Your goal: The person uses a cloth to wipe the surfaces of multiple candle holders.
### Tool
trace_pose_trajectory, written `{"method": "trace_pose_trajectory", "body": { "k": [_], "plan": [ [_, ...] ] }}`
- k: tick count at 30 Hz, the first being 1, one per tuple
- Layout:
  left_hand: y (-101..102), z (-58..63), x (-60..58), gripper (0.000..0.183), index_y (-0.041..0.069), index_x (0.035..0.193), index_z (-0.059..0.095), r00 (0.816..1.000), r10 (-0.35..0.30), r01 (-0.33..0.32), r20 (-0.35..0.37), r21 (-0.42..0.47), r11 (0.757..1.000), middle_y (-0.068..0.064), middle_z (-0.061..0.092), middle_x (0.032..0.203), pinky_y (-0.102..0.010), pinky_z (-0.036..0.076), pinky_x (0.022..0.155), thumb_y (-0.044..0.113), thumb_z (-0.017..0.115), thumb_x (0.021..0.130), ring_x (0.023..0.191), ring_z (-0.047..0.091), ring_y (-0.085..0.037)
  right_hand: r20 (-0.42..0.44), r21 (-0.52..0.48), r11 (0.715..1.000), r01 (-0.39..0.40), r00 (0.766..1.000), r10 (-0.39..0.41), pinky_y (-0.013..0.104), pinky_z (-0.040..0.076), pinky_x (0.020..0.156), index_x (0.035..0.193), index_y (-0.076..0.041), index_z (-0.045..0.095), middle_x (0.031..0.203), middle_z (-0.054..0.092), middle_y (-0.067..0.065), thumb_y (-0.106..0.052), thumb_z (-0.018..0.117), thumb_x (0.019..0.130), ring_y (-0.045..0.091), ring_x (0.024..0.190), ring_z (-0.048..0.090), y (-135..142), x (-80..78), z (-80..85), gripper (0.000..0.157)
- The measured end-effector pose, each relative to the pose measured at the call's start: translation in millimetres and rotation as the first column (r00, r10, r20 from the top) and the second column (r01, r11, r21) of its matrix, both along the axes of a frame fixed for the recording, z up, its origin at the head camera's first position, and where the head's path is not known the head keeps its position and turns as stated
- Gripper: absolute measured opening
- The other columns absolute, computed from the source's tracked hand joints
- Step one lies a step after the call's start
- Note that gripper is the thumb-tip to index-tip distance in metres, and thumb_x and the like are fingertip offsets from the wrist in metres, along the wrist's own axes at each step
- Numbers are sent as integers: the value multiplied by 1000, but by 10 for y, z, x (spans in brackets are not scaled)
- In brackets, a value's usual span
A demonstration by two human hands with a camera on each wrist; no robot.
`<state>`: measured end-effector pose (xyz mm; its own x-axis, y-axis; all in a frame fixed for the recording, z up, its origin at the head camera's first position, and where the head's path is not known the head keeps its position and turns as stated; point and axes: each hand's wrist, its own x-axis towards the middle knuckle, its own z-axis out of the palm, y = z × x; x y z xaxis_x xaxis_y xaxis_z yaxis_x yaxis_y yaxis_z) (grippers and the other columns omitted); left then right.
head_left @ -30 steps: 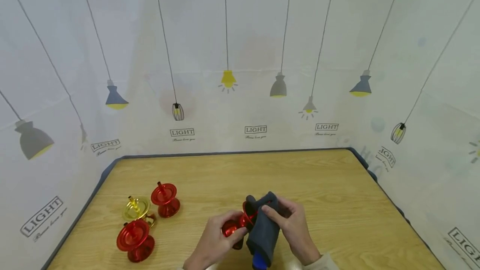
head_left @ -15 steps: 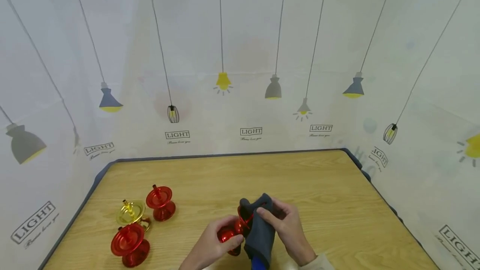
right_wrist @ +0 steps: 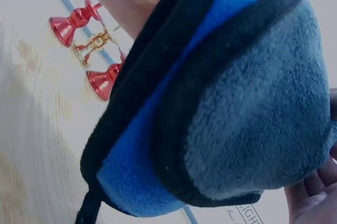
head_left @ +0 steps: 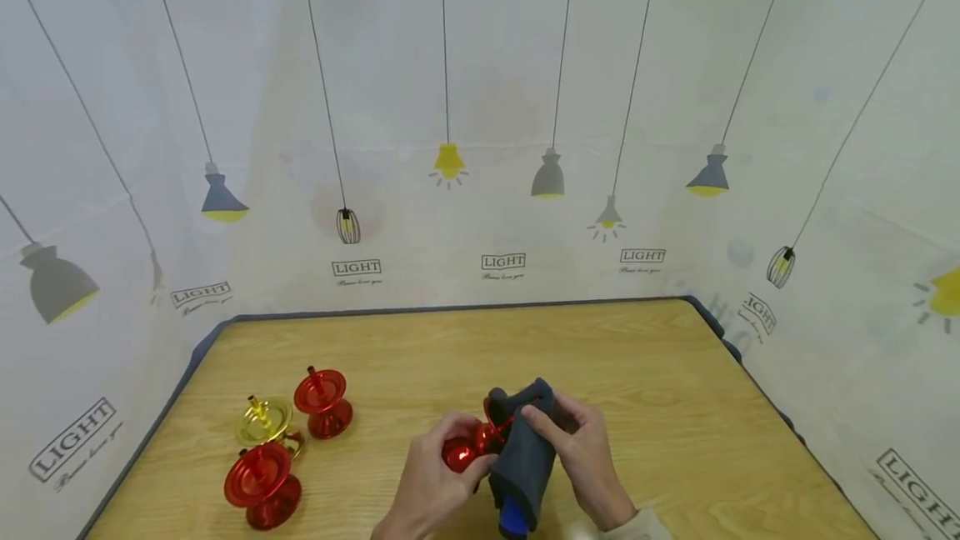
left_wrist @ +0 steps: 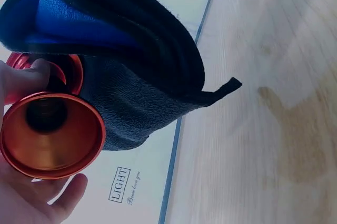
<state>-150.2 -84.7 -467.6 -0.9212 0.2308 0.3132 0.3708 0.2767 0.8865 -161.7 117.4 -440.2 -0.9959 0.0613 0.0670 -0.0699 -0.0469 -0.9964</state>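
Little change noted over the last second: red holder (head_left: 462, 450) is held in the curled left hand (head_left: 431, 473) above the near middle of the table (head_left: 675, 398), dark cloth (head_left: 525, 458) pinched against its dish (head_left: 491, 417) by the right hand (head_left: 587, 447), so wiping is judged still under way.

Since 0.5 s ago, the left fingers (head_left: 453, 422) have shifted the held red candlestick (head_left: 459, 454) slightly up and rightward.
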Motion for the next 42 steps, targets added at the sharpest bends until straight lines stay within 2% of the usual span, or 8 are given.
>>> {"method": "trace_pose_trajectory", "body": {
  "k": [11,14,19,21,27,33,38,42],
  "plan": [
    [-60,-6,-41,30,10,119,71,982,-94,90,162,32,995,-9,73,107,-22,56,77,29,72,96,90,67,-7,-56,52,995,-84,995,87,27,57,72,119,3,72,103,74,16,-8,75,90,15,81,69,70,14,-66,30],
    [-83,-2,-66,33,3,121,70,959,-172,154,226,92,984,-16,73,110,-21,55,79,27,66,99,91,68,-6,-54,69,991,-111,992,115,27,56,72,119,3,72,102,74,14,-9,74,91,15,81,68,95,7,-79,31],
    [-120,-3,-92,38,-8,121,68,892,-330,266,309,231,936,-22,72,110,-23,55,82,25,58,104,91,68,-7,-83,105,977,-184,978,193,26,54,69,114,5,72,93,73,7,-11,71,94,13,76,66,140,-6,-101,26],
    [-119,-2,-94,39,-8,122,67,884,-345,281,315,233,931,-20,73,109,-22,55,81,25,58,104,89,68,-6,-89,106,975,-193,975,203,26,54,69,114,6,71,92,74,6,-11,70,94,13,77,66,152,0,-100,26],
    [-28,14,-72,44,3,129,62,938,-234,207,258,126,970,-13,71,105,-21,56,81,18,78,91,90,69,-9,-61,67,993,-98,993,102,27,57,72,123,4,70,105,74,17,-8,73,92,15,83,69,137,25,-60,33],
    [59,-11,-30,38,14,113,63,993,-50,47,104,35,998,-3,71,104,-23,55,85,17,85,83,96,68,-11,-56,48,999,-26,998,28,26,58,72,123,3,70,109,74,20,-7,75,90,15,83,70,88,29,-32,35],
    [69,-28,-27,30,22,107,69,998,40,-41,-38,-35,999,3,70,102,-24,57,82,20,86,82,94,68,-12,-62,54,999,-2,998,5,26,57,69,119,2,73,102,76,17,-8,76,89,14,79,70,75,24,-37,32],
    [23,-2,-29,27,16,111,72,998,-49,49,48,5,999,-4,72,104,-22,58,77,25,82,87,91,70,-10,-53,51,998,-32,998,35,26,57,70,121,1,72,104,75,17,-9,75,90,15,80,70,94,20,-41,32]
  ]
}}
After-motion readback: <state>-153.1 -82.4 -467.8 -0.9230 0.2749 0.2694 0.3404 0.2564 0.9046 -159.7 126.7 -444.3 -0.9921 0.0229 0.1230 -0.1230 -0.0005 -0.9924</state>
